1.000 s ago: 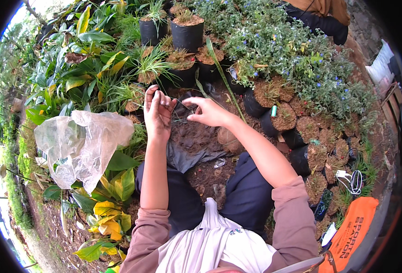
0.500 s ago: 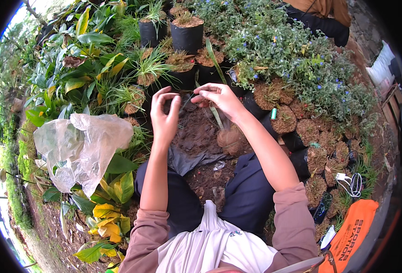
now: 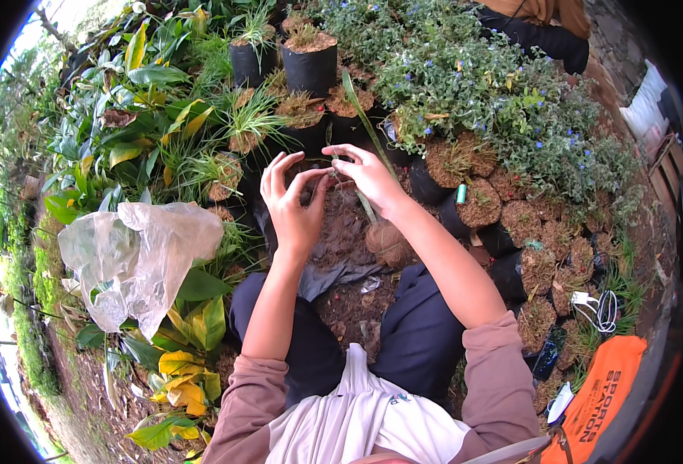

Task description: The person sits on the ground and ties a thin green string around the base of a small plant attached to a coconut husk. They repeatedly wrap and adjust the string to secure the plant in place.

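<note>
Outdoors on bare soil (image 3: 357, 309) among black potted plants (image 3: 309, 66), both hands (image 3: 299, 209) work.

Left hand (image 3: 295, 209) and right hand (image 3: 368, 176) are covering whatever sits between their fingertips; too small to tell. Orange fabric bag (image 3: 598, 402) is running off the lower rim. Dark-trousered person (image 3: 546, 35) is being cut off at top.

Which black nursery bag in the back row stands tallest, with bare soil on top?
The tall black bag right of the grass-filled bag; only a small tuft tops its soil.
</note>
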Tool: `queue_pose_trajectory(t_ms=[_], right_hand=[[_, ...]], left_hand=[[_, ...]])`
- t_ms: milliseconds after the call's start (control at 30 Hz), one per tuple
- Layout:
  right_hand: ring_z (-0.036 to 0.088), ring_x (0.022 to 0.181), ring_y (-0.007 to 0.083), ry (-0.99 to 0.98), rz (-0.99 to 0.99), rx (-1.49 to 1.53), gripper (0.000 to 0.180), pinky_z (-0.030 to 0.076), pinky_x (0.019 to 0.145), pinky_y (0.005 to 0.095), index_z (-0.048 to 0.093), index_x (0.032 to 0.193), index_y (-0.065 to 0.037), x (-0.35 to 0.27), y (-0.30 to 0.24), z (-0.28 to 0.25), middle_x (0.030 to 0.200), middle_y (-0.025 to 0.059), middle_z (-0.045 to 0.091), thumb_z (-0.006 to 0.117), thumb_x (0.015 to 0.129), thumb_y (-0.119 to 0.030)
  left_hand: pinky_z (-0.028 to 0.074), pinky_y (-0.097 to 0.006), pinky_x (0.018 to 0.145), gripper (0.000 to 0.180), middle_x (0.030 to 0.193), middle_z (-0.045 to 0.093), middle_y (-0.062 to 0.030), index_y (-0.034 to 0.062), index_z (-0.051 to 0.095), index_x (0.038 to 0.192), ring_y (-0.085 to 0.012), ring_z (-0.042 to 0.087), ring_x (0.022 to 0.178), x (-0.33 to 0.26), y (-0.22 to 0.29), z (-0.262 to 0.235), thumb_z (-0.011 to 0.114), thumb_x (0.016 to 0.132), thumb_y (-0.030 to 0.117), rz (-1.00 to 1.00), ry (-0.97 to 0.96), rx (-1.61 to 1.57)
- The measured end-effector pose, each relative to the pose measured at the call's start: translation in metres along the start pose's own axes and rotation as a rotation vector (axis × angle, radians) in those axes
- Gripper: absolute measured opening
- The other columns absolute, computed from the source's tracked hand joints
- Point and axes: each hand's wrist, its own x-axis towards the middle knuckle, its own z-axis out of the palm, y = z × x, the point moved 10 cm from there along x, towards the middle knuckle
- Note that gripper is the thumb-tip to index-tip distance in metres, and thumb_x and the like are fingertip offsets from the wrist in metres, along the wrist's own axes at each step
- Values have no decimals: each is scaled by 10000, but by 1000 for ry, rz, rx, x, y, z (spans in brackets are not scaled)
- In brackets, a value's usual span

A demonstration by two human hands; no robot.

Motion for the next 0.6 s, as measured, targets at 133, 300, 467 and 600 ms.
queue_pose_trajectory(t_ms=[133,300,467,600], right_hand=[[576,806,89,-14,73,13,242,437,716,238,535,1128,-108,1,4,-7,964,17,616,458,914,-190],[582,773,88,-99,58,-62,244,453,700,243,569,1052,-62,-1,2,-7,943,44,642,521,891,-239],[581,718,87,-148,-117,-139,99,464,651,236,619,876,-4,-5,-10,7,786,39,627,603,828,-89],[582,683,86,-108,-146,-196,72,464,639,235,620,830,9,-1,-7,5,732,31,618,607,811,-60]], left_hand=[[342,-397,938,100,1088,520,-100,44,630,837,-283,457,1087,-2,-19,5,659,752,88,-129,6,-167],[378,-362,898,101,1084,493,-128,-4,590,857,-279,474,1045,-2,-24,8,621,778,50,-188,-14,-264],[384,-357,890,104,1085,486,-137,-12,574,871,-278,479,1030,-3,-21,14,604,788,43,-135,-58,-260],[388,-365,873,89,1073,480,-156,-24,524,897,-293,484,998,-1,-25,9,538,825,27,-171,-5,-257]])
